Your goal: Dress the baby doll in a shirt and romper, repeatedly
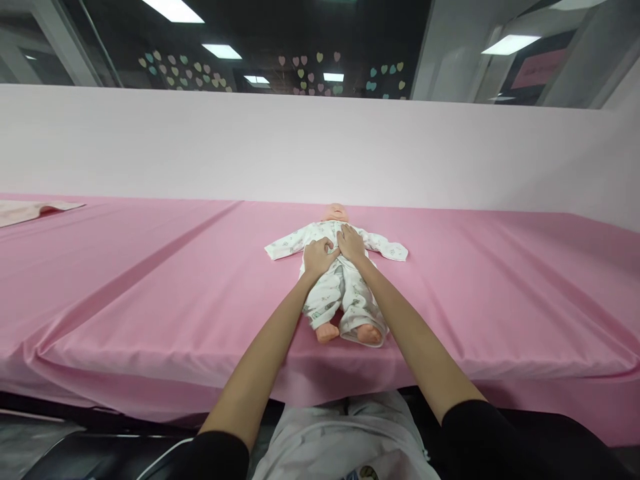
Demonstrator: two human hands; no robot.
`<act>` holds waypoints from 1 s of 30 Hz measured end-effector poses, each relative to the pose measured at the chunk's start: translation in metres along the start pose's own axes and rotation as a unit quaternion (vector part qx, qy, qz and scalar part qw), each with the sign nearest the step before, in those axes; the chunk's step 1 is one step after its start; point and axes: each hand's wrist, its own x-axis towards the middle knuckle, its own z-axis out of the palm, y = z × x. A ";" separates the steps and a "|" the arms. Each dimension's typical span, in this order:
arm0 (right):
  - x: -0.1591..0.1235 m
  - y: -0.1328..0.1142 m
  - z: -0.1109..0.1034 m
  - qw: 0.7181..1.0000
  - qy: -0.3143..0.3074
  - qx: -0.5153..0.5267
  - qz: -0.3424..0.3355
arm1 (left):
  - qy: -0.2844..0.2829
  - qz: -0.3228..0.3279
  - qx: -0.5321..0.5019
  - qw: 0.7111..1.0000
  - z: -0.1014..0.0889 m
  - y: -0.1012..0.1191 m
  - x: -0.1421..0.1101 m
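Observation:
A baby doll (336,213) lies on its back on the pink-covered table, head away from me and bare feet towards me. It wears a white patterned baby shirt (314,232) with its sleeves spread out, and matching baby pants (326,293). My left hand (320,257) is at the doll's waist, its fingers curled in at the shirt's lower front; the cloth between the fingertips is mostly hidden. Flat on the shirt's chest rests my right hand (351,243), fingers stretched out. The two hands are close together, the left thumb reaching towards the right hand.
Pink cloth (175,287) covers the wide table, with folds and a front edge near my lap. A pale cloth (30,211) lies at the far left. Behind the table stands a white low wall (300,147), with dark glass and heart stickers above it.

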 end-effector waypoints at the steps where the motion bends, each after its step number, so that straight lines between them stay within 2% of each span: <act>1: 0.000 0.000 0.000 1.000 0.002 0.000 0.000 | 0.002 0.001 -0.005 1.000 0.000 0.000 -0.001; 8: -0.019 0.005 0.001 1.000 0.005 -0.009 0.000 | -0.002 0.014 -0.043 0.999 -0.002 -0.007 -0.010; 12: -0.036 0.016 -0.001 1.000 -0.018 0.022 0.001 | 0.030 0.007 -0.117 0.993 -0.005 -0.012 -0.018; 14: -0.043 0.023 -0.002 0.998 -0.027 0.054 0.012 | 0.057 -0.026 -0.141 0.988 -0.005 -0.015 -0.021; 18: -0.054 0.036 -0.003 0.990 -0.040 0.127 0.046 | 0.100 -0.152 -0.182 0.966 -0.002 -0.024 -0.022; 23: -0.060 0.041 -0.006 0.975 -0.060 0.201 0.071 | 0.083 -0.227 -0.203 0.949 0.003 -0.035 -0.019; 28: -0.065 0.039 -0.009 0.972 -0.012 0.219 0.083 | 0.069 -0.238 -0.213 0.945 -0.002 -0.031 -0.023; 30: -0.062 0.037 -0.013 0.975 0.039 0.205 0.079 | 0.098 -0.196 -0.191 0.957 -0.008 -0.028 -0.021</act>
